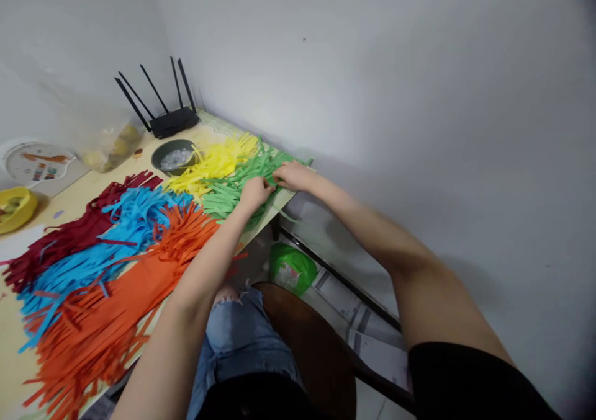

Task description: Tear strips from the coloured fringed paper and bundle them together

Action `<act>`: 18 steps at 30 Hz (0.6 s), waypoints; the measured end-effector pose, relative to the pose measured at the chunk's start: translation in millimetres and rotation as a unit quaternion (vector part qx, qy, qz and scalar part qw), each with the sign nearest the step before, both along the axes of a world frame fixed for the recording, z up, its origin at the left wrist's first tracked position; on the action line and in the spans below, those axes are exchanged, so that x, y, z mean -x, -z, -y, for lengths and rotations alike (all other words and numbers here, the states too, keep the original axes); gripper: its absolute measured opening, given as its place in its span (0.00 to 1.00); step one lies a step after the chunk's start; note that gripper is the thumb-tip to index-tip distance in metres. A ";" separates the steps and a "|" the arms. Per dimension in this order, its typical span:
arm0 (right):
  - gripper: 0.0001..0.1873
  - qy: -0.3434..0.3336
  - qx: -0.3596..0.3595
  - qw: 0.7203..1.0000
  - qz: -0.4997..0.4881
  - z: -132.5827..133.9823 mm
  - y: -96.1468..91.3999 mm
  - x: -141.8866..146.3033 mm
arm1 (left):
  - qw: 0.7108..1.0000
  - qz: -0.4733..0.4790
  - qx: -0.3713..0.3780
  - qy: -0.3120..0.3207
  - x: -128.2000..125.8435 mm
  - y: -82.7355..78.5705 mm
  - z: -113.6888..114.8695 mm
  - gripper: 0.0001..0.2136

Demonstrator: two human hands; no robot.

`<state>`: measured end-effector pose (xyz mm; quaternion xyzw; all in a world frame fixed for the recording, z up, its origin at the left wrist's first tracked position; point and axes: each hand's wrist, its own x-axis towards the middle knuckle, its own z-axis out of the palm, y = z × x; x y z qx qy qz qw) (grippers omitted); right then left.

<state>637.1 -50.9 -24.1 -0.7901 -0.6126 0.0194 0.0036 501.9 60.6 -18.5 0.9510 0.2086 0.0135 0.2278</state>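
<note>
Piles of cut paper strips lie across the table (69, 203): green strips (233, 187), yellow strips (212, 162), orange strips (121, 296), blue strips (116, 234) and dark red strips (74, 234). My left hand (255, 192) is closed in a pinch on green strips at the pile's near side. My right hand (293, 175) rests on the same green pile at its far right edge, fingers curled onto the strips. Both forearms reach out over my lap.
A black router (172, 119) with antennas stands in the table's far corner, a dark bowl (174, 155) in front of it. A yellow bowl (16, 208) and a round plate (37, 162) sit at left. A green bag (291, 268) lies on the floor by the wooden chair seat (307, 339).
</note>
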 end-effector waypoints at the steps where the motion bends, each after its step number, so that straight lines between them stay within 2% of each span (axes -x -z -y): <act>1: 0.10 0.000 0.000 1.000 -0.004 -0.1 -0.1 -0.1 | 1.000 0.000 0.007 -0.003 -0.7 -0.9 -1.6 0.11; 8: 0.10 0.015 -0.013 0.999 -0.028 0.2 -7.4 -0.7 | 0.999 0.009 0.025 -0.027 -2.9 -4.5 -4.4 0.06; 12: 0.19 0.043 -0.069 0.996 -0.039 14.9 -16.3 11.9 | 0.998 0.040 0.017 -0.053 0.4 -5.0 -0.9 0.10; 15: 0.21 0.072 -0.098 0.991 -0.055 23.6 -11.4 34.5 | 0.993 0.082 0.019 -0.079 5.2 -8.0 -1.9 0.09; 18: 0.21 0.094 -0.085 0.989 -0.078 22.1 2.1 56.5 | 0.984 0.141 0.018 -0.109 13.8 -19.4 -8.4 0.08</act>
